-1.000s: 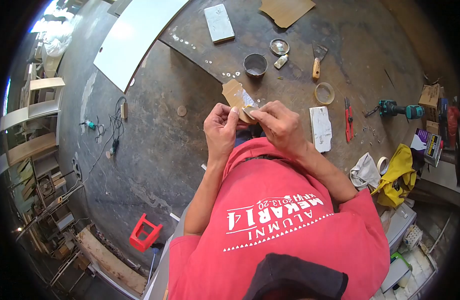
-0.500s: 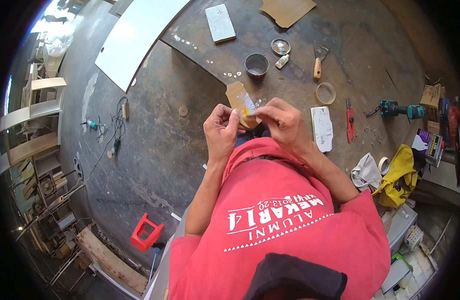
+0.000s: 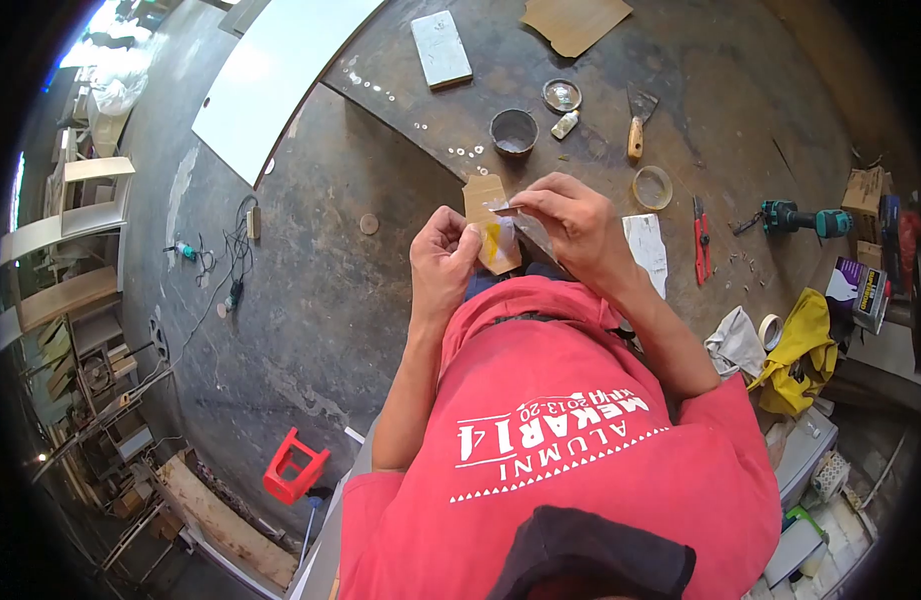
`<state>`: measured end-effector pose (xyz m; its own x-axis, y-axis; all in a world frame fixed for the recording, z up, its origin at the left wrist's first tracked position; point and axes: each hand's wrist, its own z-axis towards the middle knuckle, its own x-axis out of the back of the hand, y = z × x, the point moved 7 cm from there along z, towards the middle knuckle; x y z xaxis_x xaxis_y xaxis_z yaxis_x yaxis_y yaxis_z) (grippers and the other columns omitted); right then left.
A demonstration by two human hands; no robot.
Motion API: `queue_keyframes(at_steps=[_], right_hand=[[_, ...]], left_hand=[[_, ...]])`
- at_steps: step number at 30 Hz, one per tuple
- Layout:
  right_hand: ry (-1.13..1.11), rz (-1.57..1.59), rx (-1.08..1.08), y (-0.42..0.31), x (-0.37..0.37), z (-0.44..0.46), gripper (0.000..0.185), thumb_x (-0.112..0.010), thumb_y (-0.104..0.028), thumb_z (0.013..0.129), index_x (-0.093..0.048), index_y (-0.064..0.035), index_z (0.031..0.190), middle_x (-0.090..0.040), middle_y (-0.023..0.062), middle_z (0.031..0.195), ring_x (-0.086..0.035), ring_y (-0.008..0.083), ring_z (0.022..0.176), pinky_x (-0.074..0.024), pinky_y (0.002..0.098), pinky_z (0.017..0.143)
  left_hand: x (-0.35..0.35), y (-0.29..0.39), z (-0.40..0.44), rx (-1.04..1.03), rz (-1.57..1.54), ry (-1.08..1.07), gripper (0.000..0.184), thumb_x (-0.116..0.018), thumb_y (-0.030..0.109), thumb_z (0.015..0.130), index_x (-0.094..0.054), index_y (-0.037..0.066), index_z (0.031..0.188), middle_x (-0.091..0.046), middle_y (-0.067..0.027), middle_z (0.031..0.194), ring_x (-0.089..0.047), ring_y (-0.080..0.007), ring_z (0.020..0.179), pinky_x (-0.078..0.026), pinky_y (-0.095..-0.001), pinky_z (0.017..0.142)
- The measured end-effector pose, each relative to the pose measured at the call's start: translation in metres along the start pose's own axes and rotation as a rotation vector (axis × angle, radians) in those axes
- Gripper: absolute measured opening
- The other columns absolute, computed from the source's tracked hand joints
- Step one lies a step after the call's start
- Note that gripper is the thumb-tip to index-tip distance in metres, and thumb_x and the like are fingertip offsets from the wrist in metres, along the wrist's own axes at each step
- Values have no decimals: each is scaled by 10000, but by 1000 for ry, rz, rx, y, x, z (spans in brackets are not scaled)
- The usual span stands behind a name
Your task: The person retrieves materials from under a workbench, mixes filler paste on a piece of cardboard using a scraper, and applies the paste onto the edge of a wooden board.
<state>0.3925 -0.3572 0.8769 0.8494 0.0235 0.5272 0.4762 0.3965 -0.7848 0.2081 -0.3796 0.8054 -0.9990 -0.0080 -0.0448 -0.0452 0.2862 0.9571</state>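
Left hand [image 3: 443,248]: at 8 o'clock from the piece of cardboard [image 3: 485,190], thumb pressed down over curled fingers, pinching the near-left edge. Best kept firm, with thumb clear of the wet-looking area.
Right hand [image 3: 581,228]: at 3 o'clock from the cardboard, fingertips drawn to a narrow pinch on a small thin scraper [image 3: 507,209]; exact kind too small to tell. Light grip and low blade angle advisable.
Palette: the same cardboard, held up at 12 o'clock from the red shirt [image 3: 621,470], between both hands. Level and braced from below, to resist bending under each stroke.
White paste [image 3: 507,233] and yellow streak [image 3: 492,237]: side by side on the cardboard's near half, apparently not fully blended. Worth folding from the rim inward, turning over and pressing flat until free of streaks.
Scraper edge: better wiped on bare cardboard between passes, to avoid stray lumps.
Cup [image 3: 515,151]: on the table [image 3: 601,150] at 12 to 1 o'clock from the cardboard, just beyond the far end. Elbows low, to avoid knocking against.
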Motion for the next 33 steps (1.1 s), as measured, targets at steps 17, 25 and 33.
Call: queue_keyframes(at_steps=[17, 25, 33], right_hand=[[-257, 28, 161, -20, 0, -12, 168, -729, -13, 795, -741, -80, 949, -681, 62, 951, -673, 233, 834, -563, 332, 703], [0, 109, 310, -19, 4, -2, 322, -780, 17, 770, -752, -75, 1077, -691, 69, 999, -679, 229, 864, -574, 320, 682], [0, -152, 566, -28, 0, -13, 354, -777, -54, 731, -740, -54, 1083, -687, 52, 1009, -679, 229, 903, -600, 329, 682]], left_hand=[[22, 12, 2, -24, -126, 82, 109, -607, 116, 1001, -563, 52, 925, -631, -7, 785, -549, -37, 599, -437, -203, 499], [9, -5, 5, 223, -602, -83, 94, -629, 105, 983, -561, 44, 1007, -676, -68, 978, -702, -151, 863, -605, -322, 799], [12, 13, -4, 191, -664, -58, 111, -605, 75, 986, -557, 24, 1072, -682, -103, 1010, -719, -179, 901, -622, -329, 817]])
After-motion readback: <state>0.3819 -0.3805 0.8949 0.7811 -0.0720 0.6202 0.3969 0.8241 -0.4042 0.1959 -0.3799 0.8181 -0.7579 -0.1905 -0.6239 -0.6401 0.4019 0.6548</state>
